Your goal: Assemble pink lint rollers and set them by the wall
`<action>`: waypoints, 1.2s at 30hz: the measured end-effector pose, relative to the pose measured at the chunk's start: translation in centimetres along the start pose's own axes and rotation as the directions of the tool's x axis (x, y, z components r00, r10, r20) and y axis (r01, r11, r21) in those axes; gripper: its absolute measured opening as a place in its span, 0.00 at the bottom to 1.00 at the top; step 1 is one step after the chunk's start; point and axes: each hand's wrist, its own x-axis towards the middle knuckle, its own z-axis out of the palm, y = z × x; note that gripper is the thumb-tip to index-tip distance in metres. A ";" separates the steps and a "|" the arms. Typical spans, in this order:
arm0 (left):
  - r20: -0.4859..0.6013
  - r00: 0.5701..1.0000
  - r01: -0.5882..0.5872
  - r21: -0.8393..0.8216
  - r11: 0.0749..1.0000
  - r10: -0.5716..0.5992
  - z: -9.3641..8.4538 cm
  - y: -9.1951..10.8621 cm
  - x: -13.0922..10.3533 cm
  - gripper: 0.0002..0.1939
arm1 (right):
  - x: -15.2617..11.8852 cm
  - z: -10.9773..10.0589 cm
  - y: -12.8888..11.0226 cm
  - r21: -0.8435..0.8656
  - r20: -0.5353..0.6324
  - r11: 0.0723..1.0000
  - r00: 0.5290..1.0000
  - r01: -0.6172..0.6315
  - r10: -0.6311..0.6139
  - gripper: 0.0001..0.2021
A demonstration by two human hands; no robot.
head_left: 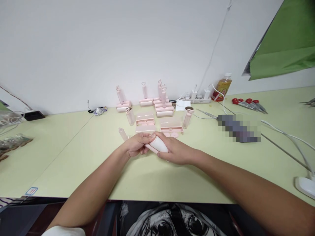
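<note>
Between my two hands, above the front middle of the table, is a pink lint roller with a white roll [159,144]. My left hand [138,144] closes on its left end, the thumb resting near the top of the roll. Wrapped round the right side is my right hand [176,150], its fingers partly hidden. Just beyond them lie two opened pink cases, one on the left [145,122] and one on the right [171,129]. Pink round caps [174,134] lie by the right case. A clear pink handle [123,134] is beside my left hand.
Several assembled pink rollers [164,111] with upright handles stand by the wall. Tubes stand left [129,116] and right [187,118] of the cases. To the right are a drink bottle [222,87], a power strip [200,100], red-ended tools [249,104] and loose white cables [285,131].
</note>
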 end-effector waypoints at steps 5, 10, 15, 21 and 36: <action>0.015 0.999 -0.046 0.001 0.999 0.046 0.1 0.2 -0.1 0.24 | 0.0 0.0 -0.2 -0.015 -0.024 1.000 1.000 0.002 -0.003 0.34; 0.149 0.988 -0.056 0.117 0.992 0.039 -0.7 0.2 -0.5 0.24 | -0.3 0.4 -0.6 0.009 0.005 0.999 0.999 0.045 -0.045 0.34; 0.131 0.991 -0.057 0.194 0.979 0.031 -1.4 0.1 -0.6 0.21 | -0.5 0.4 -0.4 0.023 0.048 0.999 0.999 0.023 -0.024 0.31; 0.100 0.995 -0.029 0.116 0.993 0.018 -1.0 0.2 -0.4 0.21 | -0.4 0.2 -0.4 0.036 0.063 0.999 0.998 0.014 -0.016 0.29; 0.034 0.998 -0.059 0.168 0.984 0.054 -0.4 0.2 -0.5 0.23 | -0.3 0.5 -0.2 0.068 0.021 0.997 0.999 -0.027 0.026 0.27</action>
